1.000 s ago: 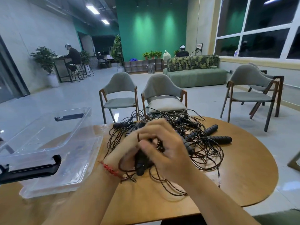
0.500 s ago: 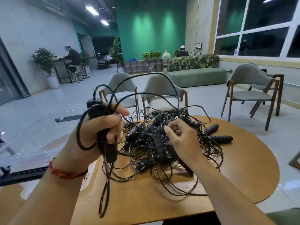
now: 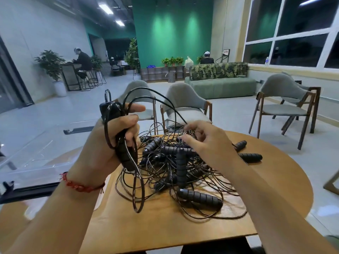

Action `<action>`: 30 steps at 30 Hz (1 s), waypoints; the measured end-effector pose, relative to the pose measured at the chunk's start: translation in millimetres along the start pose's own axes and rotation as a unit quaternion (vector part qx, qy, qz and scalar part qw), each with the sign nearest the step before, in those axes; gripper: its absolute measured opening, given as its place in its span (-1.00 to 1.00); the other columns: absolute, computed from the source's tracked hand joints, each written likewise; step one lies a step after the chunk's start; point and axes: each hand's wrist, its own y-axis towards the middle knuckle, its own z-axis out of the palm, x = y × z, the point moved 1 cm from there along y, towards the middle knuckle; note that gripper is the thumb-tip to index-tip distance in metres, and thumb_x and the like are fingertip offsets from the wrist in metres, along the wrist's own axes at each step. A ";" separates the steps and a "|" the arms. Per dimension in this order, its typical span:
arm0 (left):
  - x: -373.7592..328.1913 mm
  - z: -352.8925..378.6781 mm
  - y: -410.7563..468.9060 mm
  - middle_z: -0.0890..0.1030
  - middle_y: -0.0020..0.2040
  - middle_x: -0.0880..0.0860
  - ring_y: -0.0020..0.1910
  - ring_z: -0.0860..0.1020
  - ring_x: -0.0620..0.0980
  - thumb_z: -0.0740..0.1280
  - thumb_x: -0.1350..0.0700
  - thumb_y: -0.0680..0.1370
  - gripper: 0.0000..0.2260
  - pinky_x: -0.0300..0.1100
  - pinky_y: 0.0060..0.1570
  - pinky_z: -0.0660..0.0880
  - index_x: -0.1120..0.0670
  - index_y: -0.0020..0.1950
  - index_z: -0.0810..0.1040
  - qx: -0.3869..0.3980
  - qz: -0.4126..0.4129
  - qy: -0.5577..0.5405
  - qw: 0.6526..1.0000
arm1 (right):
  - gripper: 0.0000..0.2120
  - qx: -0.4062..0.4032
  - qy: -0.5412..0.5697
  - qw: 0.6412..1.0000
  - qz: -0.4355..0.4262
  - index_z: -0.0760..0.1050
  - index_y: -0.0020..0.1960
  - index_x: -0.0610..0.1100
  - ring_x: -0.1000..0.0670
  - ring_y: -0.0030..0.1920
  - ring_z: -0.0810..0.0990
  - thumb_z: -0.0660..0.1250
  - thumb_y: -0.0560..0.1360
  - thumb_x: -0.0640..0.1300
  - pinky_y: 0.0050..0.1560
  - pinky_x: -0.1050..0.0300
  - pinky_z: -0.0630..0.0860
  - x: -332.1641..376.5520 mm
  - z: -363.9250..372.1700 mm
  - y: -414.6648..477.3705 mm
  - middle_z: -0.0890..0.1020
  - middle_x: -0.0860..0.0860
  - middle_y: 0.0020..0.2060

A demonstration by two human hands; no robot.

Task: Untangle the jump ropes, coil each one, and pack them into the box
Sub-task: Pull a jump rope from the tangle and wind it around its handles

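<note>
**While the left hand lifts one rope, the pile lies unsorted**

As the left hand (image 3: 113,143) is raised above the table (image 3: 275,189), it grips black handles (image 3: 124,154) upright in a closed fist, with the index finger stretched out over the top. Cord (image 3: 146,96) arches from the top of the handles towards the right hand and down into the pile. A loop (image 3: 138,198) hangs below the fist, its lower end near the tabletop. Judgement: the handles are held high so that this rope's cord draws upward and its path through the tangle can be read.

The right hand (image 3: 209,143) hovers over the far side of the pile (image 3: 183,171). Its fingers are loose and spread, and it holds nothing that can be seen. The fingertips lie at the arching cord, but contact cannot be confirmed. Judgement: this hand is placed to follow or free that cord where it enters the tangle.

The pile lies on the table below and between the hands, with many thin cords crossed over several ribbed handles. Two stray handles (image 3: 251,157) lie just beyond the right hand. No rope is seen neatly coiled.

The clear box (image 3: 36,158) sits left of the left wrist, within easy reach. No rope is seen in it. Judgement: the work is at an early stage, with untangling in hand and packing not yet begun.
</note>
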 end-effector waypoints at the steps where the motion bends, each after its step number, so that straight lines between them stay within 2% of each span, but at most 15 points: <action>1: 0.0 -2.3 0.8 0.35 -0.46 -0.03 -0.41 0.29 -0.03 0.29 0.17 0.53 -0.80 -0.10 -0.31 0.29 0.06 0.10 0.65 0.008 0.007 -0.006 1.000 | -0.82 -0.022 -0.009 1.000 0.015 0.57 0.07 0.09 0.09 -0.34 0.42 0.49 0.58 0.13 -0.27 0.23 0.40 -1.2 -1.4 3.8 0.49 0.04 -0.32; 2: -0.4 -5.6 0.8 0.35 -0.45 -0.03 -0.41 0.31 -0.04 0.29 0.18 0.55 -0.78 -0.13 -0.31 0.34 0.05 0.11 0.67 0.018 0.011 -0.005 1.000 | -0.80 -0.020 -0.027 0.999 0.027 0.53 0.02 0.09 0.09 -0.34 0.42 0.50 0.57 0.14 -0.27 0.23 0.41 -3.4 -3.8 8.4 0.49 0.03 -0.32; 4: -3.8 -10.8 2.9 0.36 -0.44 -0.03 -0.41 0.33 -0.05 0.29 0.19 0.56 -0.77 -0.15 -0.31 0.39 0.03 0.12 0.70 0.023 0.016 -0.010 1.000 | -0.81 0.037 -0.076 0.996 0.037 0.55 -0.03 0.11 0.10 -0.34 0.46 0.46 0.58 0.20 -0.27 0.20 0.39 -4.1 -9.4 18.0 0.51 0.09 -0.35; 7: -7.1 -12.7 8.0 0.40 -0.41 -0.04 -0.39 0.36 -0.07 0.33 0.18 0.58 -0.77 -0.17 -0.26 0.43 0.01 0.16 0.71 0.007 0.025 -0.010 1.000 | -0.70 0.073 -0.022 0.996 0.044 0.65 -0.18 0.08 0.16 -0.45 0.39 0.39 0.64 0.19 -0.35 0.30 0.33 3.5 -23.4 32.0 0.52 0.14 -0.46; 9: -6.0 -13.8 13.2 0.45 -0.36 -0.03 -0.35 0.41 -0.09 0.35 0.21 0.62 -0.80 -0.18 -0.24 0.42 0.03 0.17 0.70 -0.028 0.033 0.015 0.999 | -0.72 0.055 0.040 0.996 0.050 0.72 -0.11 0.06 0.11 -0.44 0.43 0.38 0.65 0.17 -0.38 0.29 0.36 18.1 -36.6 43.7 0.61 0.10 -0.40; 12: -1.3 -8.2 23.1 0.55 -0.28 0.02 -0.31 0.51 -0.09 0.35 0.27 0.64 -0.86 -0.23 -0.31 0.45 0.08 0.11 0.67 -0.052 0.044 0.059 0.996 | -0.76 0.020 0.109 0.994 0.024 0.74 -0.02 -0.01 0.05 -0.33 0.59 0.38 0.68 0.08 -0.27 0.17 0.50 41.5 -51.1 65.2 0.73 -0.03 -0.26; 15: 9.1 0.0 36.3 0.65 -0.22 0.09 -0.22 0.55 0.01 0.38 0.24 0.64 -0.89 -0.19 -0.30 0.48 0.10 0.12 0.68 -0.064 0.020 0.091 0.994 | -0.77 -0.009 0.189 0.982 0.005 0.73 0.03 -0.14 0.01 -0.29 0.64 0.40 0.68 -0.01 -0.28 0.21 0.55 65.3 -54.7 83.0 0.75 -0.11 -0.21; 19: 22.5 13.9 53.6 0.68 -0.21 0.11 -0.36 0.52 -0.06 0.39 0.22 0.65 -0.78 -0.21 -0.36 0.46 0.18 0.29 0.64 -0.076 -0.029 0.087 0.993 | -0.77 -0.019 0.231 0.972 -0.025 0.72 0.09 -0.17 0.00 -0.18 0.69 0.39 0.69 -0.03 -0.18 0.19 0.60 94.2 -47.9 99.4 0.77 -0.15 -0.11; 21: 27.6 21.2 60.5 0.65 -0.24 0.09 -0.40 0.50 -0.06 0.40 0.20 0.65 -0.76 -0.23 -0.39 0.45 0.22 0.30 0.62 -0.058 -0.040 0.091 0.993 | -0.79 -0.017 0.247 0.968 -0.048 0.72 0.08 -0.16 0.00 -0.17 0.70 0.39 0.69 -0.04 -0.16 0.19 0.60 107.0 -43.4 105.2 0.77 -0.17 -0.11; 25: 30.5 35.5 65.2 0.59 -0.32 0.05 -0.42 0.46 -0.06 0.43 0.17 0.63 -0.92 -0.24 -0.41 0.42 0.18 0.04 0.66 -0.008 -0.046 0.128 0.991 | -0.79 0.022 0.298 0.951 -0.079 0.72 0.09 -0.18 -0.01 -0.13 0.70 0.37 0.70 -0.08 -0.06 0.13 0.64 126.0 -35.4 109.0 0.75 -0.19 -0.13; 27: 30.9 39.2 65.0 0.59 -0.34 0.03 -0.40 0.47 -0.04 0.44 0.14 0.62 -0.88 -0.19 -0.38 0.42 0.19 0.01 0.67 0.005 -0.051 0.155 0.987 | -0.80 0.041 0.306 0.947 -0.083 0.72 0.11 -0.15 -0.03 -0.09 0.71 0.37 0.70 -0.07 -0.03 0.14 0.63 128.8 -31.9 106.9 0.76 -0.17 -0.11; 29: 31.5 39.1 63.9 0.61 -0.35 0.02 -0.39 0.48 -0.02 0.46 0.11 0.61 -0.84 -0.16 -0.33 0.43 0.18 -0.09 0.66 -0.006 -0.046 0.190 0.981 | -0.82 0.062 0.312 0.945 -0.082 0.69 0.22 -0.10 -0.05 -0.04 0.72 0.35 0.71 -0.08 0.05 0.09 0.65 124.1 -29.2 101.6 0.77 -0.16 -0.04; 30: 32.1 37.2 63.9 0.62 -0.34 0.02 -0.39 0.47 -0.02 0.46 0.11 0.61 -0.84 -0.16 -0.32 0.43 0.18 -0.08 0.66 -0.019 -0.049 0.182 0.982 | -0.80 0.075 0.313 0.943 -0.079 0.64 0.29 -0.07 -0.05 -0.01 0.73 0.35 0.71 -0.10 0.09 0.06 0.66 118.4 -28.5 97.9 0.77 -0.13 -0.01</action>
